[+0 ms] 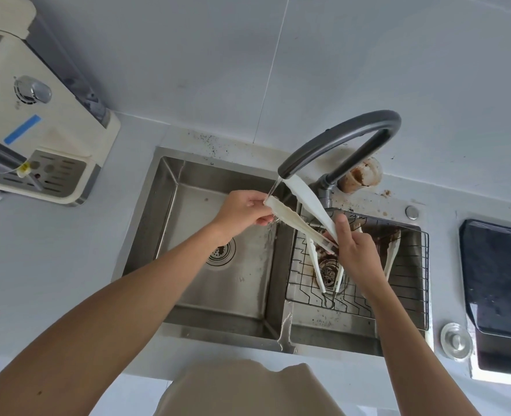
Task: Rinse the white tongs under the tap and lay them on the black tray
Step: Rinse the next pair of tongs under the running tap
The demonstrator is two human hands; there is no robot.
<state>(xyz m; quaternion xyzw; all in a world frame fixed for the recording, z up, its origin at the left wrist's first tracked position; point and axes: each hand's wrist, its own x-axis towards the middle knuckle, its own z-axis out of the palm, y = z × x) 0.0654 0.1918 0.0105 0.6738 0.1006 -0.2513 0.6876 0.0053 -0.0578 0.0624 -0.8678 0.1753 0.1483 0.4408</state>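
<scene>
Forearms are reaching in from the bottom of the view over the front edge of the double sink (146, 235), and the rinse is sitting in its middle stretch. Nearest of the two, the right hand (353, 250) is closing its fingers around the hinge end of the white tongs (290, 216), holding them above the wire rack (398, 295) that is lying in the right basin. Further out, the left hand (242, 211) is pinching the tip of one tong arm between thumb and fingers, over the left basin. The two arms of the tongs are splaying apart into a V, one tip in the left hand and the other rising to the mouth of the tap (338, 136). Water is running from the spout onto the pinched tip and the fingers beside it.

More white tongs are lying on the rack beneath the right hand, among brown residue; whether those are clean cannot be told. A little water is also trickling over the divider at the front of the sink.

Off to the right, on the counter well apart from the sink, the black tray (500, 280) is waiting with nothing white on it that I can see. So the rinsing appears to be under way, not finished, and the carry across and laying down are still to come.
</scene>
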